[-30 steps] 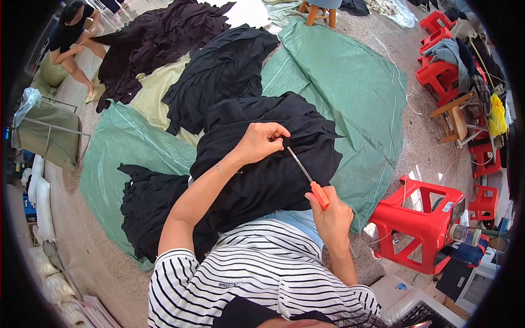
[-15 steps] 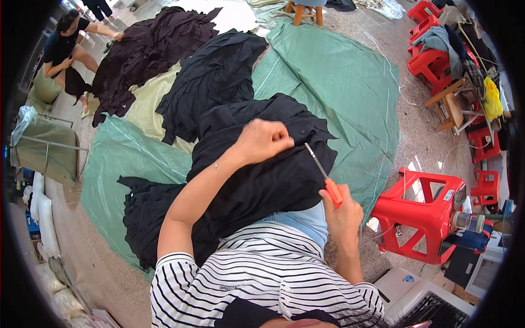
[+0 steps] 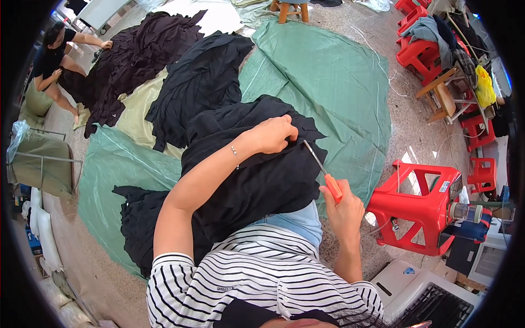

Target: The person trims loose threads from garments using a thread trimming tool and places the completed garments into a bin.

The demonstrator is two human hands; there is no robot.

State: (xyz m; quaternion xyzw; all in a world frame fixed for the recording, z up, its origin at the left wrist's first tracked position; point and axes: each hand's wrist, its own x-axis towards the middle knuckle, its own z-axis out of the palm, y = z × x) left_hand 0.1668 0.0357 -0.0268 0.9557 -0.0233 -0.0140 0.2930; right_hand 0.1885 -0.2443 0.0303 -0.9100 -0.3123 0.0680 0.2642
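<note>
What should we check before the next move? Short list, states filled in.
1. Right hand grips the orange-handled tool: ok, closed on the handle.
2. Tool's tip in sight: ok, uncovered.
3. Tip well away from the left hand: not ok, it is close by.
4. Black cloth under the left hand: ok.
5. Left fingers pinching the cloth: cannot tell, the grasp is hidden.
6. Other person away from the tool: ok, at the far dark pile.
</note>
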